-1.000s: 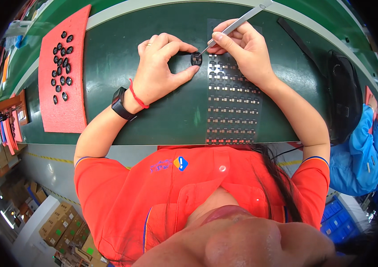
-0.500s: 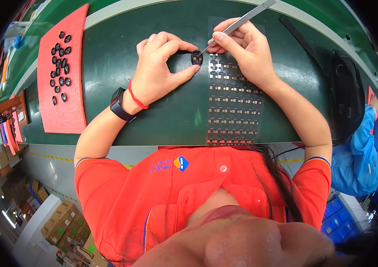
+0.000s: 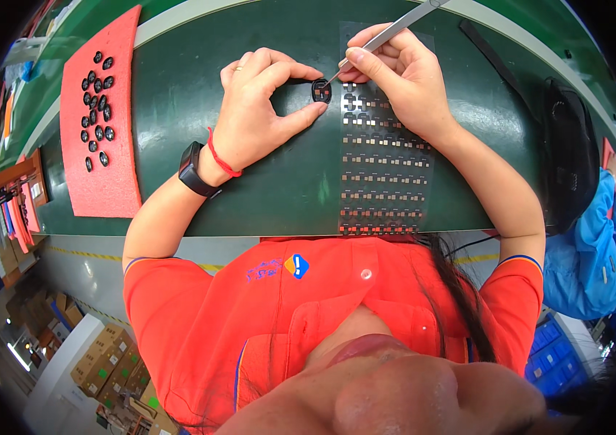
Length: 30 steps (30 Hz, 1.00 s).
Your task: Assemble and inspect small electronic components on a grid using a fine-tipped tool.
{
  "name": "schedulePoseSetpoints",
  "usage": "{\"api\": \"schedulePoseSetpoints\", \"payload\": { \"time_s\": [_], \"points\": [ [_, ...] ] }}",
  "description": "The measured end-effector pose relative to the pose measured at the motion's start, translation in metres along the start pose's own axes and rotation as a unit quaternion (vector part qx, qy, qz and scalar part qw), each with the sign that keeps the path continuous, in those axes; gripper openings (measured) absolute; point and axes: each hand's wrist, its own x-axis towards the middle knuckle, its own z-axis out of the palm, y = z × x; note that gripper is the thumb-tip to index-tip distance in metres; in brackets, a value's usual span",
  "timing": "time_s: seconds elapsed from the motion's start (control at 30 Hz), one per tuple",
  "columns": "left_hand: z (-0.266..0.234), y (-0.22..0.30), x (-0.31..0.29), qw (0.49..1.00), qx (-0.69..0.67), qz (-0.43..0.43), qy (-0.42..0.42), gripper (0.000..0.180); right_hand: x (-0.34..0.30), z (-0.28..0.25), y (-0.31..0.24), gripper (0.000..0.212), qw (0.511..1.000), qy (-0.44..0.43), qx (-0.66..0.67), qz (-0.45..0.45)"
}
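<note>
Between the thumb and forefinger of my left hand [image 3: 261,98] is a small round black part [image 3: 321,91], held by its edges over the green table. Small coppery patches show inside its rim. My right hand [image 3: 406,83] grips a pair of grey metal tweezers [image 3: 395,29], their tips pointing down onto the black part. Whether the tips pinch anything is too small to tell. Under and beside my right hand lies a clear sheet [image 3: 384,159] with rows of small dark and metallic pieces.
On the left, a pink foam sheet [image 3: 116,181] bears several round black parts [image 3: 93,116]. A black case [image 3: 567,156] and a dark strap [image 3: 485,54] lie at the right. The green table [image 3: 272,206] ends just before my body. Blue fabric [image 3: 587,254] hangs beyond its right end.
The tweezers' tips and both hands stay almost in place at the black part. The whole view has shifted very slightly.
</note>
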Motion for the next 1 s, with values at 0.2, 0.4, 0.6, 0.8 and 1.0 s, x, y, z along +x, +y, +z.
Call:
{"api": "schedulePoseSetpoints", "payload": {
  "time_s": [0.2, 0.4, 0.6, 0.8, 1.0],
  "points": [
    [-0.0007, 0.001, 0.0004, 1.0, 0.0, -0.009, -0.007, 0.03, 0.0, -0.0002, 0.0017, 0.018, 1.0, -0.007, 0.008, -0.004],
    [-0.0001, -0.0002, 0.0004, 1.0, -0.004, -0.009, -0.008, 0.03, -0.0005, -0.0001, 0.0031, 0.017, 1.0, -0.009, 0.009, -0.016],
    [-0.0004, -0.0004, 0.0004, 1.0, -0.01, -0.008, -0.011, 0.031, -0.0021, 0.0009, 0.0026, 0.016, 1.0, -0.01, -0.005, -0.019],
    [-0.0007, -0.0007, 0.0007, 1.0, -0.007, -0.005, -0.011, 0.03, -0.0041, 0.0009, 0.0039, 0.016, 0.999, -0.017, -0.013, -0.034],
    [-0.0012, -0.0001, 0.0002, 1.0, 0.001, -0.002, -0.011, 0.029, -0.0047, 0.0009, -0.0014, 0.015, 0.997, -0.019, -0.06, -0.049]
  ]
}}
